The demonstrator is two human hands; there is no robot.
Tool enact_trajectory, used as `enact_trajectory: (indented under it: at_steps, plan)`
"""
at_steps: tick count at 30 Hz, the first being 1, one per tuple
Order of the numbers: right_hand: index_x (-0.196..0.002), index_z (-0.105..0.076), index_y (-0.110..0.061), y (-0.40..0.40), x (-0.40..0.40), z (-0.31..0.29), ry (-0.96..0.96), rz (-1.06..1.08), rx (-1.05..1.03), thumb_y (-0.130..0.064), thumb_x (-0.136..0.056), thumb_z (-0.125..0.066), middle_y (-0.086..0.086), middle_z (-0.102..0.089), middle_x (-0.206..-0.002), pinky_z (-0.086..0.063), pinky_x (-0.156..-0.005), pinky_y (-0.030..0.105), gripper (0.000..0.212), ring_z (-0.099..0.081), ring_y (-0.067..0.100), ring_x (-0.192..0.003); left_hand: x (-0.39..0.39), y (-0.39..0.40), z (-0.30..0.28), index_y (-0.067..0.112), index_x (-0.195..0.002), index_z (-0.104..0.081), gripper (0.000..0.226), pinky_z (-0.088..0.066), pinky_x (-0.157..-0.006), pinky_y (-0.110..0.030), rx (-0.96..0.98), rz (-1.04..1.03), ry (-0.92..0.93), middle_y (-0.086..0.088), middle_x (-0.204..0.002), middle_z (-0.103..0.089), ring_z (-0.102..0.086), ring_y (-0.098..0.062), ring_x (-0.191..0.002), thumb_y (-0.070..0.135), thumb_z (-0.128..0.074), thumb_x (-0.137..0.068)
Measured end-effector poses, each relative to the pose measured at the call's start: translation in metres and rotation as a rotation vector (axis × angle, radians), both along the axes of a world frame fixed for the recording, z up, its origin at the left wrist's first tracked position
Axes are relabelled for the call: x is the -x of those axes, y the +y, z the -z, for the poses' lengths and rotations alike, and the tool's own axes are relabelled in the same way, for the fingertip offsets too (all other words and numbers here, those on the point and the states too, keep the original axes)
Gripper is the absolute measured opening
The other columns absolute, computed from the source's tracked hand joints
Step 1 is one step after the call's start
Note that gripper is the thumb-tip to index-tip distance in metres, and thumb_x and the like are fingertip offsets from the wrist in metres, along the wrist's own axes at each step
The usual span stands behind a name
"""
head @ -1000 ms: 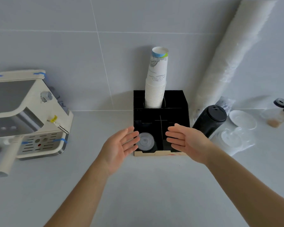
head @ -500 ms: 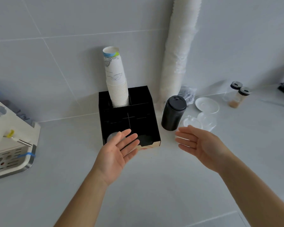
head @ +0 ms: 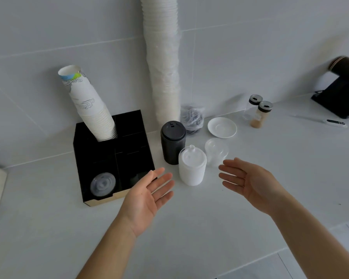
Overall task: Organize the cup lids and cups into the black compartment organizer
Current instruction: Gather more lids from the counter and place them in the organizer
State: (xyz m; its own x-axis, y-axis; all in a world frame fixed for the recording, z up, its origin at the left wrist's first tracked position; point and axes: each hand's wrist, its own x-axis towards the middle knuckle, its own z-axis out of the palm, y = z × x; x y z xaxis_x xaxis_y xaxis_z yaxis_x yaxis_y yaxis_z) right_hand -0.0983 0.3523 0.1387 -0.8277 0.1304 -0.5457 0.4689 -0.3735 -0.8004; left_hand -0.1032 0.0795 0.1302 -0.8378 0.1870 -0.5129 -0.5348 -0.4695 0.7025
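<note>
While both hands, left hand (head: 147, 195) and right hand (head: 250, 183), are hovering open and empty, careless closing risks toppling the white lid stack (head: 192, 168).

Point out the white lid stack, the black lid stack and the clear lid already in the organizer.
white lid stack (head: 192, 170): head view, side of stack
black lid stack (head: 172, 147): head view, side wall
clear lid (head: 102, 184): head view, its centre

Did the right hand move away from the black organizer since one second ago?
Yes. The right hand has moved right, away from the black organizer; it is now past the stack of white lids, open and empty.
</note>
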Motion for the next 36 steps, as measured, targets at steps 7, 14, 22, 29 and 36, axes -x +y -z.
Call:
enact_trajectory:
  at_steps: [7, 14, 22, 29, 36]
  plan:
    - [-0.114, -0.069, -0.004, 0.058, 0.022, 0.016, -0.032, -0.024, 0.01, -0.025, -0.099, -0.054, 0.015, -0.075, -0.114, -0.054, -0.09, 0.043, 0.029, -0.071, 0.031, -0.106, 0.01, 0.063, 0.016, 0.009, -0.121, -0.064, 0.037, -0.051, -0.093, -0.042, 0.021, -0.001, -0.069, -0.013, -0.119, -0.072, -0.069, -0.027, -0.109, 0.03, -0.049, -0.095]
    - [-0.113, -0.068, -0.005, 0.103, 0.05, 0.036, -0.069, -0.049, -0.029, -0.024, -0.1, -0.054, 0.015, -0.073, -0.116, -0.053, -0.092, 0.044, 0.027, -0.069, 0.031, -0.108, 0.015, 0.119, 0.045, 0.009, -0.119, -0.066, 0.03, -0.052, -0.095, -0.039, 0.082, 0.023, -0.179, -0.01, -0.117, -0.072, -0.068, -0.024, -0.109, 0.024, -0.055, -0.095]
    - [-0.112, -0.068, -0.006, 0.126, 0.092, 0.059, -0.098, -0.091, -0.038, -0.024, -0.099, -0.056, 0.014, -0.073, -0.116, -0.053, -0.096, 0.046, 0.026, -0.068, 0.031, -0.109, 0.037, 0.17, 0.061, 0.018, -0.135, -0.051, 0.042, -0.035, -0.113, -0.036, 0.217, 0.106, -0.18, 0.008, -0.127, -0.057, -0.045, -0.016, -0.135, 0.025, -0.06, -0.094]
    - [-0.11, -0.069, -0.009, 0.128, 0.135, 0.082, -0.135, -0.155, -0.091, -0.024, -0.097, -0.059, 0.011, -0.072, -0.115, -0.053, -0.097, 0.044, 0.022, -0.068, 0.028, -0.108, 0.066, 0.201, 0.074, 0.022, -0.142, -0.044, 0.069, -0.031, -0.116, -0.036, 0.317, 0.097, -0.215, 0.01, -0.147, -0.042, -0.04, -0.01, -0.136, 0.039, -0.068, -0.08]
    - [-0.121, -0.067, -0.017, 0.118, 0.175, 0.104, -0.103, -0.298, -0.306, -0.028, -0.092, -0.067, 0.0, -0.068, -0.119, -0.051, -0.1, 0.038, 0.031, -0.063, 0.019, -0.112, 0.08, 0.228, 0.088, 0.029, -0.152, -0.028, 0.066, -0.028, -0.105, -0.027, 0.388, 0.039, -0.283, 0.023, -0.141, -0.031, -0.033, 0.001, -0.124, 0.039, -0.056, -0.093]
